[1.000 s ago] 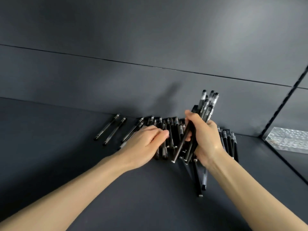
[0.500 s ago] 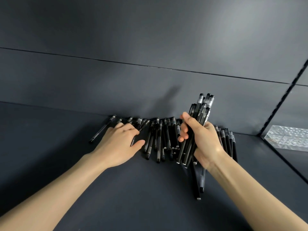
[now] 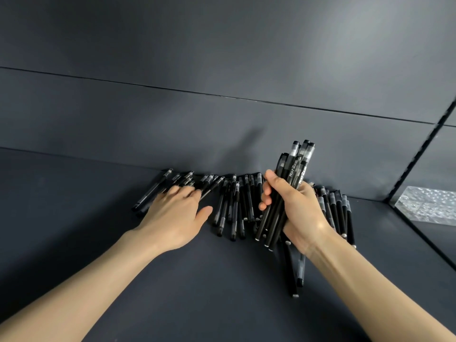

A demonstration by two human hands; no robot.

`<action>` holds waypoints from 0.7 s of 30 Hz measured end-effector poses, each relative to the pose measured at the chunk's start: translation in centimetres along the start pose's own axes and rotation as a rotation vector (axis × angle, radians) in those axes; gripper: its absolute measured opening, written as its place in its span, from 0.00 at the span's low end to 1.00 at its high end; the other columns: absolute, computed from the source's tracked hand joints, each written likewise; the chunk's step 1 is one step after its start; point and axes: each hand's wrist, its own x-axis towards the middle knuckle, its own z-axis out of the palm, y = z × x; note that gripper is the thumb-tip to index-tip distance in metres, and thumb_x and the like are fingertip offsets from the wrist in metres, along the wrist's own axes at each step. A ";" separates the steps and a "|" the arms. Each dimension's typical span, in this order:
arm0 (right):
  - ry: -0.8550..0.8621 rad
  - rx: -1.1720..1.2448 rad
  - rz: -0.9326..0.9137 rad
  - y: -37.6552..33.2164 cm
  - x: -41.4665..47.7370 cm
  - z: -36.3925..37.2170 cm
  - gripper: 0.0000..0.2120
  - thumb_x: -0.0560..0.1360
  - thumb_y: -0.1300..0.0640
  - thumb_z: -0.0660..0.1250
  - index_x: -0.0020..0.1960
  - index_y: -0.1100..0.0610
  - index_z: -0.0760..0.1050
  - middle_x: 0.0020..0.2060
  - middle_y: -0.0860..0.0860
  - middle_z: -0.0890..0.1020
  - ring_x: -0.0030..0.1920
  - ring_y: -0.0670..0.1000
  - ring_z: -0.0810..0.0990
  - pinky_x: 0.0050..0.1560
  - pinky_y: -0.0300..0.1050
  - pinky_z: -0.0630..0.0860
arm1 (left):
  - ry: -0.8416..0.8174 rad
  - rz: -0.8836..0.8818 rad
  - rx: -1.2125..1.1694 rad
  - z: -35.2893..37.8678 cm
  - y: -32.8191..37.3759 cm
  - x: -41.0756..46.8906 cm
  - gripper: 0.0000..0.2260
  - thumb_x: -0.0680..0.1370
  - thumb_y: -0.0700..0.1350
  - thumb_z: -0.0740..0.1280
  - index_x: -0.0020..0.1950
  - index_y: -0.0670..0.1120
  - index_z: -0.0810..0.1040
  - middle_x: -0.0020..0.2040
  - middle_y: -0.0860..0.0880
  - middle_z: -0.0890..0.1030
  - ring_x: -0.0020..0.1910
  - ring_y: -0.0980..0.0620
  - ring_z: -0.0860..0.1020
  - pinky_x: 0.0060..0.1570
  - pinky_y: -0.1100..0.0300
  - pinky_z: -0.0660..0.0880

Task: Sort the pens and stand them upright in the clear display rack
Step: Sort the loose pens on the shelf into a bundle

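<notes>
Several black pens (image 3: 237, 206) lie side by side on the dark shelf (image 3: 74, 206) against the back wall. My right hand (image 3: 296, 213) grips a bundle of pens (image 3: 293, 174), caps up and tilted slightly right, above the right part of the row. My left hand (image 3: 177, 213) lies flat with spread fingers on the leftmost pens (image 3: 153, 191), its fingertips over them. The clear display rack (image 3: 429, 206) sits at the far right, partly cut off by the frame edge.
A dark back wall (image 3: 222, 132) rises right behind the pens. A slotted upright rail (image 3: 419, 154) divides this shelf from the rack's bay on the right. Two pens (image 3: 296, 272) lie apart below my right wrist.
My left hand has moved left from the middle of the row and flattened onto the leftmost pens. My right hand has tilted its bundle more upright.
</notes>
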 end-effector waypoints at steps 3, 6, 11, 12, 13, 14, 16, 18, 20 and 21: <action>-0.015 -0.013 0.009 0.0 0.0 -0.1 0.14 0.78 0.57 0.65 0.34 0.56 0.73 0.28 0.52 0.73 0.27 0.48 0.71 0.31 0.42 0.72 | -0.109 0.034 -0.069 0.3 0.2 -0.1 0.29 0.81 0.61 0.45 0.78 0.46 0.50 0.78 0.50 0.53 0.76 0.51 0.53 0.71 0.55 0.53; -0.019 -0.022 0.007 0.0 0.0 -0.2 0.15 0.78 0.56 0.65 0.33 0.55 0.73 0.28 0.52 0.73 0.27 0.48 0.71 0.31 0.42 0.72 | -0.114 0.064 -0.163 0.4 0.5 -0.1 0.28 0.80 0.61 0.42 0.78 0.50 0.48 0.78 0.52 0.47 0.77 0.54 0.45 0.73 0.56 0.45; -0.022 -0.004 -0.003 0.0 0.0 -0.2 0.14 0.78 0.57 0.65 0.33 0.55 0.74 0.29 0.52 0.73 0.27 0.48 0.71 0.31 0.42 0.72 | -0.193 0.148 -0.216 0.8 1.0 -0.3 0.30 0.78 0.63 0.40 0.78 0.52 0.48 0.78 0.56 0.42 0.75 0.58 0.40 0.73 0.57 0.39; -0.021 -0.008 -0.001 -0.1 0.0 -0.2 0.14 0.78 0.57 0.65 0.33 0.55 0.74 0.29 0.52 0.73 0.27 0.48 0.71 0.32 0.42 0.72 | -0.206 0.157 -0.213 1.0 1.0 -0.3 0.30 0.78 0.64 0.40 0.78 0.51 0.48 0.77 0.56 0.41 0.75 0.58 0.39 0.72 0.58 0.39; -0.019 -0.010 0.001 0.0 0.0 -0.2 0.14 0.78 0.57 0.65 0.33 0.55 0.74 0.29 0.52 0.73 0.27 0.48 0.71 0.32 0.42 0.72 | -0.207 0.168 -0.227 1.1 1.1 -0.3 0.31 0.78 0.64 0.40 0.78 0.51 0.48 0.77 0.56 0.42 0.75 0.59 0.39 0.72 0.59 0.38; -0.018 -0.010 0.002 0.0 0.0 -0.2 0.14 0.78 0.57 0.65 0.33 0.55 0.74 0.29 0.52 0.73 0.27 0.48 0.71 0.32 0.42 0.72 | -0.205 0.185 -0.251 1.1 1.1 -0.3 0.31 0.78 0.64 0.40 0.78 0.51 0.48 0.78 0.56 0.44 0.75 0.60 0.40 0.72 0.61 0.38; -0.021 -0.008 0.000 0.0 0.0 -0.2 0.14 0.78 0.57 0.65 0.33 0.55 0.74 0.29 0.51 0.73 0.27 0.47 0.71 0.32 0.42 0.72 | -0.194 0.231 -0.300 1.0 1.2 -0.4 0.34 0.76 0.65 0.40 0.78 0.50 0.49 0.78 0.56 0.47 0.74 0.63 0.40 0.72 0.63 0.38; -0.024 -0.009 -0.001 -0.1 -0.1 -0.2 0.14 0.78 0.57 0.65 0.33 0.55 0.74 0.29 0.51 0.73 0.28 0.48 0.71 0.32 0.42 0.72 | -0.169 0.255 -0.351 0.9 1.3 -0.6 0.36 0.72 0.68 0.39 0.78 0.52 0.50 0.78 0.58 0.47 0.74 0.64 0.41 0.72 0.63 0.39; -0.030 -0.017 -0.003 -0.1 -0.1 -0.2 0.14 0.78 0.56 0.65 0.33 0.56 0.74 0.29 0.51 0.73 0.28 0.48 0.71 0.33 0.42 0.72 | -0.151 0.260 -0.389 0.8 1.6 -0.6 0.36 0.71 0.69 0.38 0.77 0.56 0.50 0.77 0.60 0.44 0.74 0.64 0.39 0.71 0.62 0.37; -0.035 -0.025 -0.005 -0.2 -0.1 -0.2 0.14 0.78 0.56 0.65 0.34 0.56 0.73 0.29 0.51 0.73 0.28 0.48 0.71 0.33 0.42 0.72 | -0.153 0.275 -0.400 0.8 1.8 -0.6 0.36 0.71 0.69 0.38 0.77 0.58 0.50 0.77 0.61 0.43 0.73 0.65 0.37 0.71 0.61 0.36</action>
